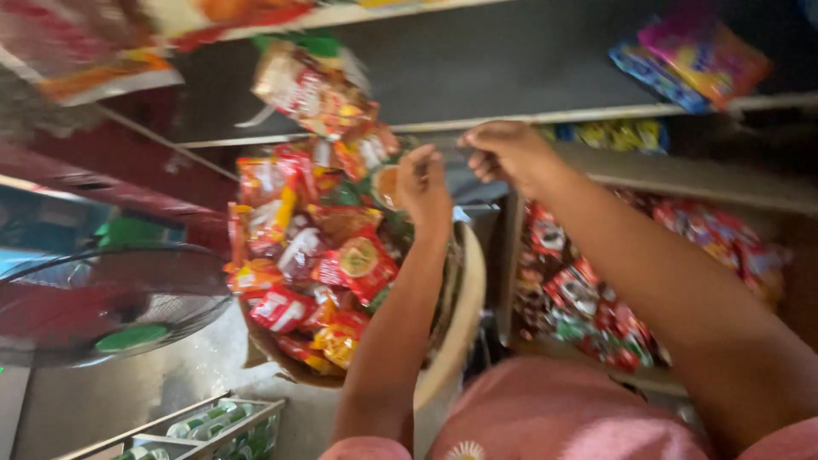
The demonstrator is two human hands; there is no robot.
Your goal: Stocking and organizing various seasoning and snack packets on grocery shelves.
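My left hand (423, 183) is raised in front of me, fingers closed against a hanging bunch of small red, orange and green snack packets (311, 247). Whether it grips a packet is blurred. My right hand (503, 152) is up beside it, a little higher and to the right, with fingers curled near the top of the bunch by a shelf edge (596, 115). The packets hang over a round woven basket (464, 307) with a pale rim. My pink clothing shows at the bottom of the view.
More red packets (596, 307) fill a lower shelf at right. Colourful bags (690, 55) lie on the upper shelf. A standing fan (111, 302) with a wire guard is at left. A crate of bottles (213, 430) sits on the floor.
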